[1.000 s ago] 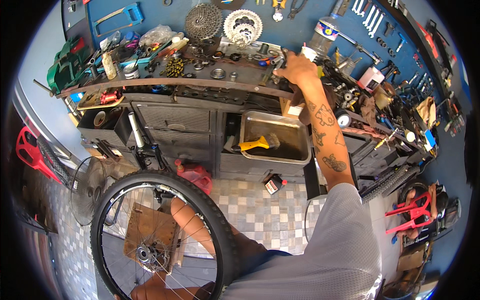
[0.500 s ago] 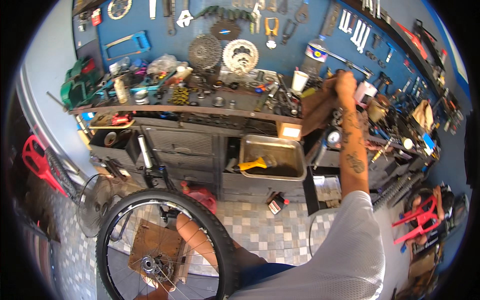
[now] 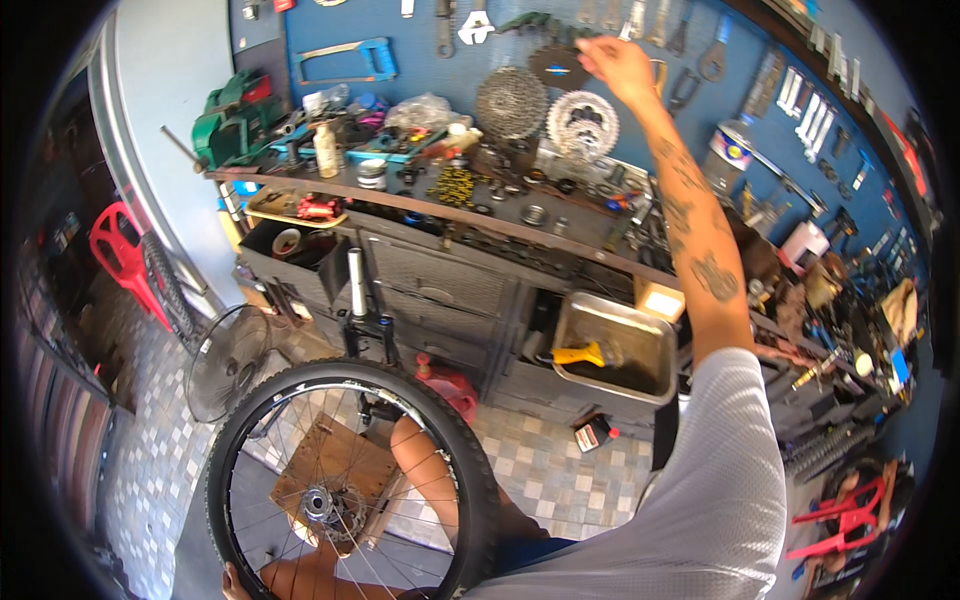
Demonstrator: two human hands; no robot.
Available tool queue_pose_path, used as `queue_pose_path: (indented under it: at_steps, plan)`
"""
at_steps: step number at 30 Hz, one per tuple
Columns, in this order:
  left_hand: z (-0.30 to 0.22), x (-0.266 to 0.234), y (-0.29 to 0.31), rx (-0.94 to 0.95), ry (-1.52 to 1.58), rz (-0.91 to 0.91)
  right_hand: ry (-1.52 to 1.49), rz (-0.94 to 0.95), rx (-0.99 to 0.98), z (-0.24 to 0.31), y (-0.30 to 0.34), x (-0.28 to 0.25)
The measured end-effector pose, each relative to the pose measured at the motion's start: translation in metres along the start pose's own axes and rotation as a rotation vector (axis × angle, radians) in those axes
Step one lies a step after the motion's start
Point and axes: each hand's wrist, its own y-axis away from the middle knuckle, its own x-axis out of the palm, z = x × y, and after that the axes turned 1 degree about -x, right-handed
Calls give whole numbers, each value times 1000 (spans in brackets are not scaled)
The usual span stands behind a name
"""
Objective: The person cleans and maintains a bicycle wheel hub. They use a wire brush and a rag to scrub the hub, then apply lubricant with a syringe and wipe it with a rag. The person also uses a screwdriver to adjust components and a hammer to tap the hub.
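A bicycle wheel [image 3: 478, 470] with a black knobby tyre stands upright in front of me, its hub and disc rotor [image 3: 345, 515] facing me. My left hand [image 3: 236, 584] grips the tyre at the lower left; only part of the hand shows. My right arm is stretched up to the blue tool wall, with my right hand [image 3: 615, 68] in front of a dark round chainring [image 3: 560, 66]. Its fingers reach leftward, partly extended, and I see nothing held in them. An adjustable wrench [image 3: 476, 24] hangs to the left of this hand. A brown cloth [image 3: 762, 262] lies on the bench behind my forearm.
The workbench [image 3: 450, 205] is crowded with parts, below hanging sprockets [image 3: 512, 104]. A metal basin [image 3: 640, 385] with a yellow-handled brush [image 3: 580, 354] sits in a pulled-out drawer. A fan [image 3: 228, 365] stands left of the wheel; a wooden box [image 3: 335, 455] is behind its spokes.
My right hand has left the brown cloth on the bench and moved up and left to the tool wall. The view has swung right. The wheel stays upright in front of me.
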Motion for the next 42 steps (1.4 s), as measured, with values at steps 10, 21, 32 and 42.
queue_pose_path:
  at_steps: [10,21,32,42]
  plan:
    - [39,-4,-4,66,-244,-161,-77,-362,52,37,-203,272]
    - [-132,-5,-35,731,17,-551,-448,-213,-91,208,-110,241]
    - [-344,74,85,210,1358,-67,-814,1107,-137,359,433,159]
    - [-202,-39,109,231,799,9,1082,358,643,-48,233,-76]
